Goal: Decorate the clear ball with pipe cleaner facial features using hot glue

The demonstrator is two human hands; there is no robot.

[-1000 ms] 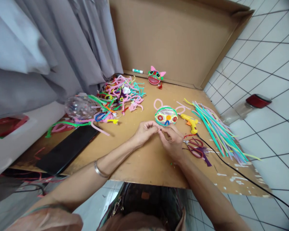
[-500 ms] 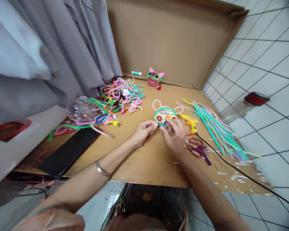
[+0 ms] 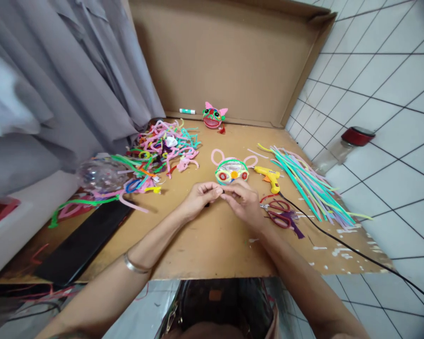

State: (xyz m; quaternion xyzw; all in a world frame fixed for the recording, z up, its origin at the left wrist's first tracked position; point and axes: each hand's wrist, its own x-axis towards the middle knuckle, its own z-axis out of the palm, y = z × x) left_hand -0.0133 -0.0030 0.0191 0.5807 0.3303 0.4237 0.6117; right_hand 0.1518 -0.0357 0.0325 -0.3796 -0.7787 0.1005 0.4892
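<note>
My left hand (image 3: 202, 200) is closed, thumb and finger pinching a thin black piece (image 3: 222, 190). A dark bit also shows below that hand; most of the piece is hidden by my fingers. My right hand (image 3: 243, 200) meets it from the right, fingertips pinched on the same piece. Just beyond my hands lies a face-shaped craft (image 3: 232, 170) with a green outline, red round eyes, an orange nose and pink looped ears; my right fingers cover its lower edge. A yellow glue gun (image 3: 268, 178) and red-handled scissors (image 3: 281, 214) lie to the right of my right hand.
Pipe cleaners (image 3: 307, 183) lie bundled on the right, with a tangled heap (image 3: 169, 146) on the left. A finished-looking mask figure (image 3: 214, 116) and a glue stick (image 3: 187, 111) stand near the cardboard wall (image 3: 212, 56). A black flat case (image 3: 85, 242) lies front left; a cord crosses right.
My right hand has drawn back from the face craft to my left hand, uncovering the orange nose and right eye. The whole view has shifted slightly.
</note>
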